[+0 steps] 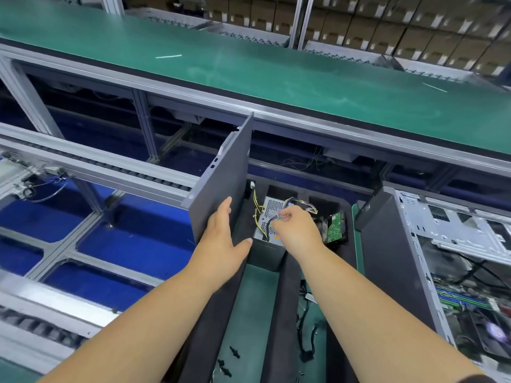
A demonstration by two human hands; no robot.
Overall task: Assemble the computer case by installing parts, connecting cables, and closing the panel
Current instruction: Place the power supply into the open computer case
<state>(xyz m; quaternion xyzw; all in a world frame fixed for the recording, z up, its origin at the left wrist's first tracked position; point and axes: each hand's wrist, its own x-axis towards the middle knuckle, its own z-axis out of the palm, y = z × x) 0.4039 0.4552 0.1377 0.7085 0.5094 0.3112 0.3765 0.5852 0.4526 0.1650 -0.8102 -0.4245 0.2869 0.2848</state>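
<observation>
Nearest, small black plastic clips (231,360) lie loose in the green-floored tray (249,299). Beyond them, the left hand (224,241) steadies the upright grey metal side panel (221,186), fingers flat and relaxed, likely keeping it clear. The right hand (293,228) pinches the bundled cables (276,214) of the perforated silver power supply (266,222), probably lifting it toward the open grey computer case (453,244) at right.

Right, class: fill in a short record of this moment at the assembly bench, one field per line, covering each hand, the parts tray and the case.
left hand: left hand, fingers straight, flat against the upright dark grey metal side panel
right hand: right hand pinches the bundle of black and yellow cables
cable source: perforated silver power supply box standing in the black foam tray
beside it: green circuit-board drive
case: open grey computer case, at the right, panel off
</observation>
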